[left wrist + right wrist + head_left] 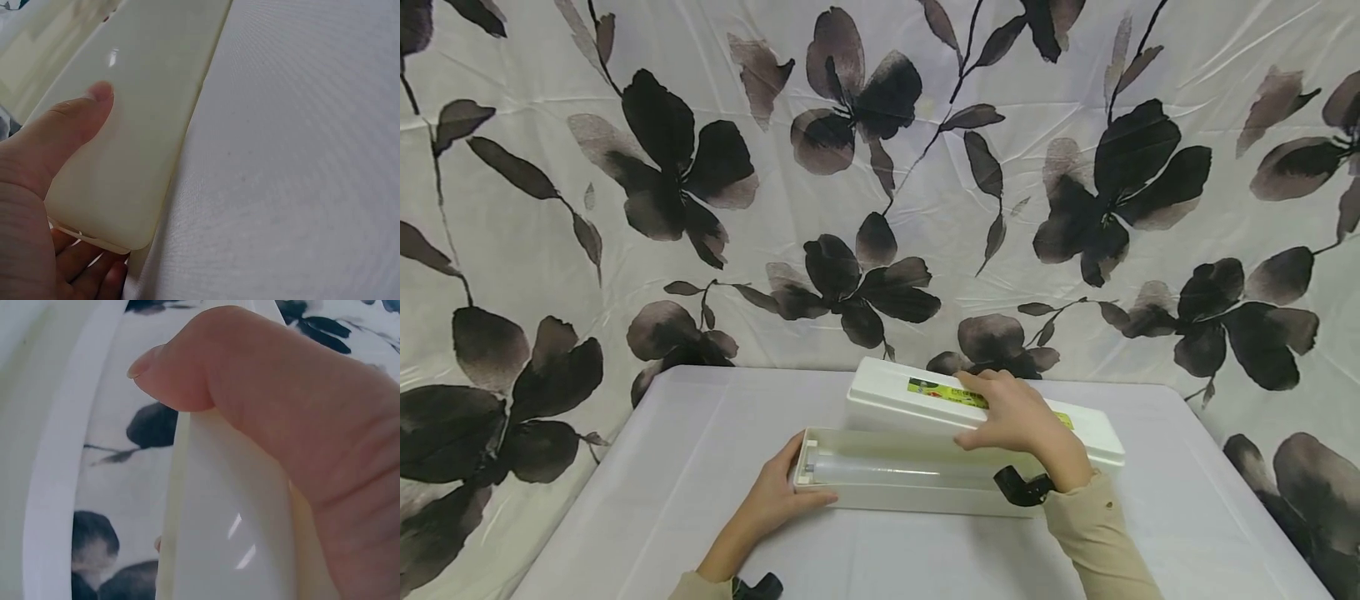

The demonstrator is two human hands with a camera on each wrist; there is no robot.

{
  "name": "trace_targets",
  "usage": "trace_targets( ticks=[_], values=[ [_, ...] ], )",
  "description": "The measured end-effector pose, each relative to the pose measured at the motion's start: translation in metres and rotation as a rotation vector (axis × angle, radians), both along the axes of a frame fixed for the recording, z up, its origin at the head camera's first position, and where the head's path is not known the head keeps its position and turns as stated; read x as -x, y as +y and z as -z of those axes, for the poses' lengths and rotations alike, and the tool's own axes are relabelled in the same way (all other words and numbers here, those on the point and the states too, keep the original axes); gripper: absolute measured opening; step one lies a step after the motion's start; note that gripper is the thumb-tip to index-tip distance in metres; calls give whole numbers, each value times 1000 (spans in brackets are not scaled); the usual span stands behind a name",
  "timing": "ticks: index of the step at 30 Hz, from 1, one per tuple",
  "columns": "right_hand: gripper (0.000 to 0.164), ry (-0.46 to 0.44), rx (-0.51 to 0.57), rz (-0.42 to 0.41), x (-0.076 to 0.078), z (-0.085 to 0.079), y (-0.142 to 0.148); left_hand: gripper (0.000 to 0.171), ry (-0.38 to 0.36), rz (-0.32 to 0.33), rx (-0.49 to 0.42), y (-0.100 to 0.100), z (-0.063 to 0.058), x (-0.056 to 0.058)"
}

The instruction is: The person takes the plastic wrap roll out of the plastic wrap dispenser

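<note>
A long off-white plastic box (917,500) lies lengthwise on the table with its top uncovered. Inside rests a shiny, pale roll of cling film (887,472). My left hand (778,490) grips the box's left end, its thumb along the front wall and its fingers around the end, as the left wrist view also shows. Above and behind the box, my right hand (1022,421) holds the white lid (880,387), which has a yellow-green label (947,392) and slants down to the right. In the right wrist view, the thumb bends over the lid's edge.
A white cloth covers the table (700,450). Behind it hangs a white curtain (985,75) with dark flowers, close to the table's back edge. Black camera mounts sit at both wrists, the right mount (1024,486) overlapping the box in the head view.
</note>
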State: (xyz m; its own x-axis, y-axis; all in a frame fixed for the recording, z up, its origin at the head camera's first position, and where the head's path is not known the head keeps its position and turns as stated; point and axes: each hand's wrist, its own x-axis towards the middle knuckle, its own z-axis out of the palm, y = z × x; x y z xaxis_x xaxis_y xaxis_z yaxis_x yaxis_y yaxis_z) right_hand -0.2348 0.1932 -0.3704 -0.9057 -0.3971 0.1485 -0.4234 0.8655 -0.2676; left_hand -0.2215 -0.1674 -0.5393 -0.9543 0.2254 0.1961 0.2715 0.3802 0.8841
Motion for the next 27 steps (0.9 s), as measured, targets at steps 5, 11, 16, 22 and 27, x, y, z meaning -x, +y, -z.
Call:
trace_targets(
  ticks=[5,11,16,22,27],
  values=[
    [84,8,9,30,-2,-2,14,106,17,-4,9,1,0,0],
    [85,4,16,74,-3,-3,31,104,-5,-12,8,1,-2,-1],
    [86,7,24,108,-4,-4,44,103,-9,-13,-6,1,-4,-1],
    [88,-4,25,145,-8,-4,58,103,-12,-12,-13,0,-3,-1],
    [92,-24,35,177,-11,-2,72,105,-5,-10,12,0,-1,-1]
  ],
)
